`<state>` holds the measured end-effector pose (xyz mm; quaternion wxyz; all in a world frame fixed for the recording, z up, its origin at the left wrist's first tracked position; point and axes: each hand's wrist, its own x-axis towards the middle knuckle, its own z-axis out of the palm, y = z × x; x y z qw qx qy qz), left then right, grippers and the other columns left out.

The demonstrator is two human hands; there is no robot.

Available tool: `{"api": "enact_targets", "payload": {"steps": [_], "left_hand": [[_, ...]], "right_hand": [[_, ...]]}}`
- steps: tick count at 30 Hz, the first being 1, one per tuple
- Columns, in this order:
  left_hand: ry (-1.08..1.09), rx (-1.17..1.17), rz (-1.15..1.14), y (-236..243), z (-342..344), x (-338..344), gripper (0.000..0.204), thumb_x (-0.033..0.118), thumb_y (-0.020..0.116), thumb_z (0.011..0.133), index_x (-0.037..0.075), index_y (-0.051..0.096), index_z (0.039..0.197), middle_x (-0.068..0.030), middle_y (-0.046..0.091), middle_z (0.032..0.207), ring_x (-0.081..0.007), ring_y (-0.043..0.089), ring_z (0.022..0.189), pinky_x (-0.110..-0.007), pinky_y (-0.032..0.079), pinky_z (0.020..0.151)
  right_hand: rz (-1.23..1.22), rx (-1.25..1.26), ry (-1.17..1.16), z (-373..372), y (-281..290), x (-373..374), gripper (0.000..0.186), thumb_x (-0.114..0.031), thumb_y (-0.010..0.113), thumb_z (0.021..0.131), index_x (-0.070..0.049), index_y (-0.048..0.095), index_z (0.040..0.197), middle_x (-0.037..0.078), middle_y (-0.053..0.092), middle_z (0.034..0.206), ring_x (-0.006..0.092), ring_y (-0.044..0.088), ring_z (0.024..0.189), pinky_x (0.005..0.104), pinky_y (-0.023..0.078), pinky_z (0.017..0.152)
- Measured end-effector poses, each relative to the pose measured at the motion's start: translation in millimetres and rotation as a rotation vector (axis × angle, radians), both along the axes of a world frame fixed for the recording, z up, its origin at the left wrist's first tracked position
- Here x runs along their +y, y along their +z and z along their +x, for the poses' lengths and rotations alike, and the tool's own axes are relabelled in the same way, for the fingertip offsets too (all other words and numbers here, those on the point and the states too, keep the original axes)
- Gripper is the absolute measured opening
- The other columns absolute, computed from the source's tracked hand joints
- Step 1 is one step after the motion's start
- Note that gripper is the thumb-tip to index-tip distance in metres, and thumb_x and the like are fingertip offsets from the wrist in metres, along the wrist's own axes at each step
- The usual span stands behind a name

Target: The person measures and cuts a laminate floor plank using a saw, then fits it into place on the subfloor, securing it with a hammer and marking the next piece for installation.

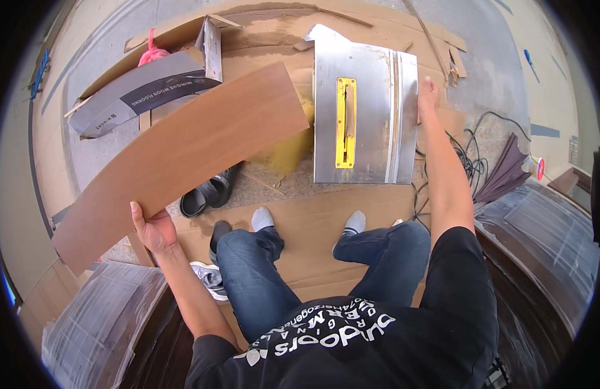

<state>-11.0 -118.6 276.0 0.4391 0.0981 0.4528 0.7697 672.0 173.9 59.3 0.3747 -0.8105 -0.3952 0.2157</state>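
My left hand [154, 228] grips the lower edge of a long brown floorboard [196, 152], thumb up along its face. The board is raised and tilted, its far end close to the left side of a table saw [371, 117]. This saw has a bare metal top and a yellow slotted insert [345, 123], in which a narrow strip of wood-like material shows. At the saw's right edge, my right hand [429, 98] is closed against the side, its fingers curled and partly hidden. Part of the saw's yellow body [284, 152] shows below the top.
An opened flooring carton [151, 91] with a pink bag [153, 54] lies at the far left. Black shoes [209, 191] stand under the board. A coiled black cable [468, 155] and a folded dark umbrella [504, 172] lie right. Wrapped panel stacks [546, 233] flank me.
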Motion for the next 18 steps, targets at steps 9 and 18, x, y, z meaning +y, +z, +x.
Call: {"api": "enact_targets", "payload": {"steps": [9, 18], "left_hand": [[0.240, 0.547, -0.337, 212.9, -17.2, -54.2, 0.032, 0.009, 0.071, 0.101, -0.001, 0.064, 0.130, -0.0113, 0.069, 0.126, -0.0206, 0.068, 0.111, -0.038, 0.058, 0.097], [-0.357, 1.086, -0.497, 445.8, 157.1, -68.7, 0.029, 0.018, 0.078, 0.098, -0.005, 0.074, 0.115, -0.0107, 0.075, 0.117, -0.0208, 0.067, 0.105, -0.037, 0.052, 0.096]], "right_hand": [[-1.162, 0.965, -0.379, 24.5, 205.4, -533.9, 0.083, -0.071, 0.049, 0.102, -0.002, 0.057, 0.146, 0.017, 0.068, 0.133, 0.0313, 0.067, 0.116, 0.0463, 0.054, 0.100], [-0.037, 0.226, 0.705, -223.1, 590.8, -377.3, 0.068, -0.047, 0.054, 0.106, 0.001, 0.045, 0.153, 0.027, 0.037, 0.163, 0.0447, 0.037, 0.150, 0.0505, 0.032, 0.122]]}}
